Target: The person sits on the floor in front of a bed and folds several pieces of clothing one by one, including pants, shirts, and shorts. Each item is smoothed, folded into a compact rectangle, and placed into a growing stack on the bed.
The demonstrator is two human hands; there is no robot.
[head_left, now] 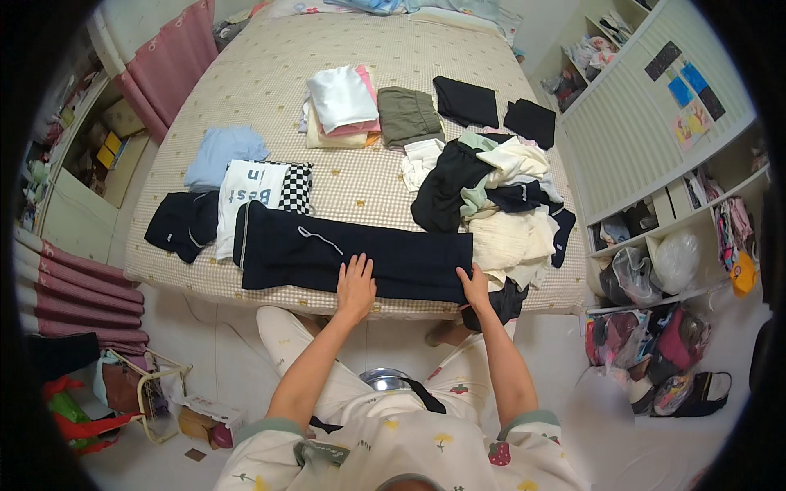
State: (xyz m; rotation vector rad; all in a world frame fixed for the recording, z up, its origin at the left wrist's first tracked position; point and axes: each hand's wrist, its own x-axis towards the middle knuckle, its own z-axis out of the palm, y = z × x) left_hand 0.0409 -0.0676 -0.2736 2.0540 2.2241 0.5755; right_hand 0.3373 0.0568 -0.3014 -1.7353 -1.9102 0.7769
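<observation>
A pair of navy trousers (393, 255) lies folded lengthwise along the bed's near edge, with a white drawstring on top. My left hand (356, 286) rests flat on the middle of the trousers, its fingers stretched out. At their right end, my right hand (475, 288) has its thumb on top at the edge; some of its fingers are hidden. Left of the trousers sit a folded dark garment (178, 225) and a white printed shirt (237, 192), partly covered by the trousers. A tangled heap of clothes, with a cream garment (512, 245) in front, lies just past my right hand.
On the checked bedspread (270, 57) stand a folded pile topped by a white garment (340, 98), olive shorts (409, 114), folded black clothes (465, 100) and a light blue garment (225, 155). Shelves with bags (678, 258) line the right; a pink curtain (168, 69) hangs left.
</observation>
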